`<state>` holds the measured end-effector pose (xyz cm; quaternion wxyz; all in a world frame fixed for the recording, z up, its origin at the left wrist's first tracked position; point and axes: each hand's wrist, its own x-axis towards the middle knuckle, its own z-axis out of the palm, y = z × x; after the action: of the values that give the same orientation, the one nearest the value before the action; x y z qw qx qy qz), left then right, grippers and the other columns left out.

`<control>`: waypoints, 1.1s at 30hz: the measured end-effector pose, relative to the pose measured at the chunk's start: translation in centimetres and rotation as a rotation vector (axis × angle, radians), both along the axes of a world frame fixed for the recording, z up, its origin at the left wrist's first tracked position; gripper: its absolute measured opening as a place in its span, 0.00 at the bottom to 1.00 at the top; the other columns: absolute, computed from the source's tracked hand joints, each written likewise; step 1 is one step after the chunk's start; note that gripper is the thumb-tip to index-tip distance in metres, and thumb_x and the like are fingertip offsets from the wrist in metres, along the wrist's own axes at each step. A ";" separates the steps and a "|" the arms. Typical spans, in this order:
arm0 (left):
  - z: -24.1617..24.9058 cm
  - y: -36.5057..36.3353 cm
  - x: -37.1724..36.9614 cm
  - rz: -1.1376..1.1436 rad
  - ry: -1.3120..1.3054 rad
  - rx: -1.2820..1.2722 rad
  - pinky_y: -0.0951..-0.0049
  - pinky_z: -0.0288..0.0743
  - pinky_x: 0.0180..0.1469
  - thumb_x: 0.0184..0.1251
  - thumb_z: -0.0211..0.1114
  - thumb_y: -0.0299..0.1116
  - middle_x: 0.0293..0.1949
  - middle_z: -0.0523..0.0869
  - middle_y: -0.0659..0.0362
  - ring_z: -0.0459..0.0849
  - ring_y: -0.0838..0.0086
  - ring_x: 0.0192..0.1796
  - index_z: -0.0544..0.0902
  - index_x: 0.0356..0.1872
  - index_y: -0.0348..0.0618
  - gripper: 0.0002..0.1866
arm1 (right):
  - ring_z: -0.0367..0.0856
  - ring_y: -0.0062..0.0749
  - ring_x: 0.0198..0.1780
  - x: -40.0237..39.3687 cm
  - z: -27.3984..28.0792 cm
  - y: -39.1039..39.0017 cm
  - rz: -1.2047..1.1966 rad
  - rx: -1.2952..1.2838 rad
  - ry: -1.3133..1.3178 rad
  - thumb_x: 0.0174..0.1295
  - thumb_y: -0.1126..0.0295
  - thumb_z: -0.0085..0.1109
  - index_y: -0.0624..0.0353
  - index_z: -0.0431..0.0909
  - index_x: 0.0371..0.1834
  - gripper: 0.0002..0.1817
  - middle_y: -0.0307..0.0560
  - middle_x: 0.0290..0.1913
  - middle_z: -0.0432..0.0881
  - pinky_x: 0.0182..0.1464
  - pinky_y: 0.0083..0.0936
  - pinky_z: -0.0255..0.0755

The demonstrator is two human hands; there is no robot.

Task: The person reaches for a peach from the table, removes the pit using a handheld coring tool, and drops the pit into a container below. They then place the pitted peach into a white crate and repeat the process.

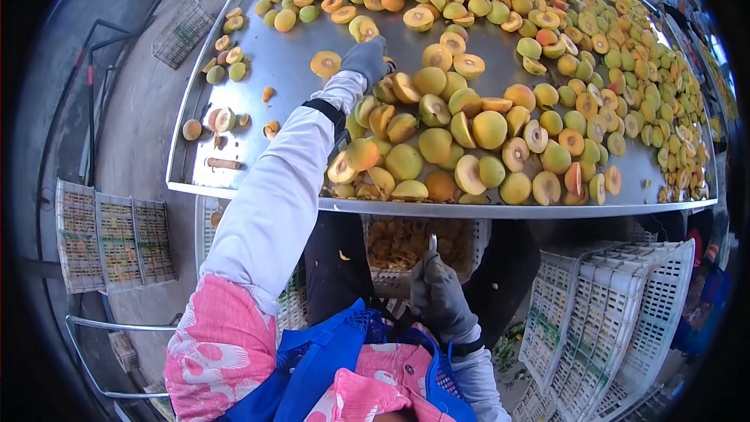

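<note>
My left hand (366,61), in a grey glove, reaches over the metal table. Its fingers are closed at the edge of a halved peach (362,28) whose cut face shows; the grip is partly hidden. Close by on the metal lie another peach half (326,64) and a heap of whole-looking and halved peaches (430,144). Down near my lap, my right hand (443,293), also gloved in grey, is wrapped round a small tool. Only the tool's shiny metal tip (433,243) sticks up above the fist; its handle is hidden.
The metal table's raised front edge (500,209) runs before me. A crate (469,254) with peach scraps sits below it. White crates (601,320) stand at right, more crates (117,238) at left. A wooden-looking handle (224,163) lies on the table's left side.
</note>
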<state>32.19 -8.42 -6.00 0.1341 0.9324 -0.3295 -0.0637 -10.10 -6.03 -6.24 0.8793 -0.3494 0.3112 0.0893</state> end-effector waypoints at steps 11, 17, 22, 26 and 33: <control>5.8 9.3 -21.2 -0.014 1.062 -1.192 0.76 0.75 0.48 0.71 0.60 0.31 0.39 0.84 0.58 0.80 0.75 0.39 0.79 0.43 0.35 0.09 | 0.66 0.14 0.17 4.5 8.2 1.7 -0.087 -0.650 -0.154 0.73 0.58 0.52 0.60 0.74 0.50 0.15 0.34 0.20 0.70 0.18 0.18 0.63; 7.4 11.1 -27.7 -0.090 0.863 -1.386 0.72 0.77 0.47 0.62 0.65 0.32 0.37 0.85 0.55 0.83 0.71 0.41 0.76 0.43 0.36 0.13 | 0.69 0.14 0.18 2.4 10.0 4.3 -0.152 -0.735 -0.135 0.75 0.59 0.48 0.56 0.74 0.45 0.12 0.34 0.21 0.71 0.19 0.14 0.67; 8.4 12.2 -28.7 -0.295 0.037 -1.063 0.72 0.77 0.44 0.62 0.65 0.34 0.37 0.84 0.53 0.83 0.71 0.40 0.75 0.41 0.37 0.13 | 0.68 0.14 0.17 1.6 10.0 5.5 -0.238 -0.701 -0.205 0.75 0.61 0.47 0.56 0.75 0.44 0.12 0.33 0.20 0.72 0.17 0.15 0.64; 10.0 11.9 -31.0 -0.078 0.813 -1.538 0.72 0.78 0.38 0.68 0.61 0.36 0.37 0.85 0.51 0.83 0.72 0.36 0.76 0.41 0.37 0.12 | 0.68 0.14 0.17 1.5 10.1 6.3 -0.300 -0.774 -0.236 0.75 0.61 0.47 0.57 0.75 0.46 0.12 0.33 0.21 0.72 0.17 0.16 0.62; 10.7 11.8 -31.3 -0.008 1.073 -1.564 0.75 0.79 0.36 0.76 0.53 0.37 0.38 0.87 0.53 0.82 0.76 0.33 0.78 0.41 0.37 0.13 | 0.67 0.15 0.15 1.3 8.6 6.2 -0.221 -0.929 -0.258 0.75 0.61 0.46 0.57 0.74 0.48 0.12 0.32 0.20 0.72 0.16 0.16 0.62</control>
<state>0.85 3.40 4.69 0.8541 0.4233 -0.1763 -0.2455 -8.82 0.12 2.37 0.6661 -0.6776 0.2418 -0.1966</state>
